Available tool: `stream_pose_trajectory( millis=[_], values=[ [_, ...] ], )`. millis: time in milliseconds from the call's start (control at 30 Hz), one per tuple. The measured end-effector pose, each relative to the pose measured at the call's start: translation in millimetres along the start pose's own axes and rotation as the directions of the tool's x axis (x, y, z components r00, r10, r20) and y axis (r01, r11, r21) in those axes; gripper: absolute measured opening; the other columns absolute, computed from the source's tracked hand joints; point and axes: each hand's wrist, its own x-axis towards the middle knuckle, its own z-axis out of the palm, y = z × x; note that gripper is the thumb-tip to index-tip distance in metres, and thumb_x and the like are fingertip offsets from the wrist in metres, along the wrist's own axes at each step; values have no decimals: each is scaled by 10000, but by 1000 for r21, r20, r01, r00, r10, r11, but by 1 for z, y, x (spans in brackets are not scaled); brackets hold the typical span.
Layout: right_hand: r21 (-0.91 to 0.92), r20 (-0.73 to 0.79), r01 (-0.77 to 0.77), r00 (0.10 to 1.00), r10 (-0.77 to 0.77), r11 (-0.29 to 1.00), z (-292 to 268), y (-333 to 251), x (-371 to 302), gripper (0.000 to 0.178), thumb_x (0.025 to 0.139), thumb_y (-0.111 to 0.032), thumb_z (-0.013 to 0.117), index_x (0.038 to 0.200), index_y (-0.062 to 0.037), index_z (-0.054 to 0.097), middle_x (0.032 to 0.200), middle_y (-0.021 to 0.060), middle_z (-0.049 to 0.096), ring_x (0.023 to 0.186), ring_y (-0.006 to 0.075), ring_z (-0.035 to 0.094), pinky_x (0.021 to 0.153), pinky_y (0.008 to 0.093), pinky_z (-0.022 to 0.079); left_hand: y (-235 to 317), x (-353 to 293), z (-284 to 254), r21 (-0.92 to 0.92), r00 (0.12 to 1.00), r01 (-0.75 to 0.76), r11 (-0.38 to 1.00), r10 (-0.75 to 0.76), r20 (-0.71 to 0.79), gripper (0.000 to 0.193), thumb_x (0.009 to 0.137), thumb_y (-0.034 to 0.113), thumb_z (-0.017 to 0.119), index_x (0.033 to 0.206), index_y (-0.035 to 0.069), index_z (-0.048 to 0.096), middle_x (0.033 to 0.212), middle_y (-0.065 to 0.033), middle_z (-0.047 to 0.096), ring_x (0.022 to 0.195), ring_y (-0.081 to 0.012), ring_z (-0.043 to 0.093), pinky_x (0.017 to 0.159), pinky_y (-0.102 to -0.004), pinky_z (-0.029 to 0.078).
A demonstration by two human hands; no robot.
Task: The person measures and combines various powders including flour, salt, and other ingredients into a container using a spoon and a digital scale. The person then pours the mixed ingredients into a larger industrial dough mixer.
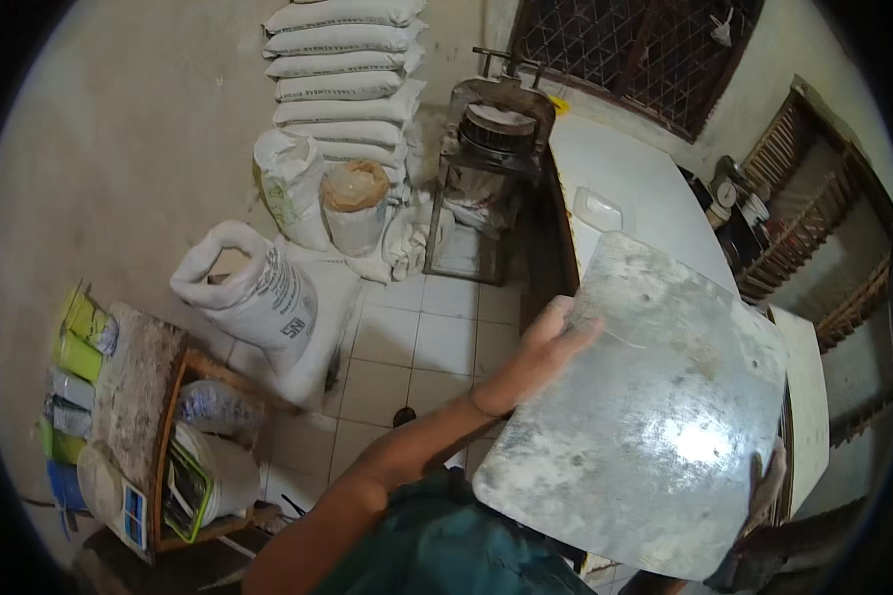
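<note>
Grey, smudged metal is what we hold, our left hand (554, 342) and right hand (764, 488) gripping the sheet (645, 407) by opposite edges near the white table (650, 169).

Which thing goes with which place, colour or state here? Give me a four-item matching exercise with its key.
1. Metal sheet
2. Closed white sacks
3. Shallow rectangular container
4. Lattice window

A. On the white tabletop
B. Dark brown
C. Held between the left hand and right hand
D. Stacked in a column

Pairs: 1-C, 2-D, 3-A, 4-B.
</note>
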Motion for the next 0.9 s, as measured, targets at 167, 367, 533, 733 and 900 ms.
stream_pose_trajectory(
  millis=[167,367,533,733,900],
  values=[
    [-1,200,127,972,-124,992,131,13,80,182,851,-117,402,840,15,527,791,60,502,676,139,429,580,283,380,42,39,-127,144,969,48,988,-11,-247,384,866,216,502,1159,-22,429,1061,-75,510,950,-110,478,814,-229,374],
    [562,359,-473,878,315,679,319,35,144,187,816,-149,465,751,17,522,733,49,499,677,104,469,646,220,431,38,113,-262,373,899,183,909,-1,-438,389,848,238,532,1106,-43,457,992,-53,520,888,-113,475,784,-238,377],
    [310,592,-749,635,497,586,421,124,186,217,829,-160,490,668,-14,499,508,6,448,372,71,375,358,197,327,7,167,-346,287,871,376,881,-231,-433,403,817,254,561,1068,-55,500,962,-75,555,859,-119,501,758,-251,398],
    [-79,572,-733,522,633,676,549,239,229,175,774,-146,577,717,18,559,577,48,525,511,127,480,480,276,369,-64,258,-432,172,660,648,742,-436,-611,340,822,247,537,1011,-35,549,938,-65,572,853,-134,517,753,-273,403],
    [-290,560,-584,540,629,759,635,362,226,207,737,-145,598,801,49,565,655,134,559,604,219,537,581,351,427,-161,321,-507,-179,489,597,782,-532,-692,311,818,216,547,1022,-20,556,928,-60,577,834,-151,535,731,-272,418]
  ],
)
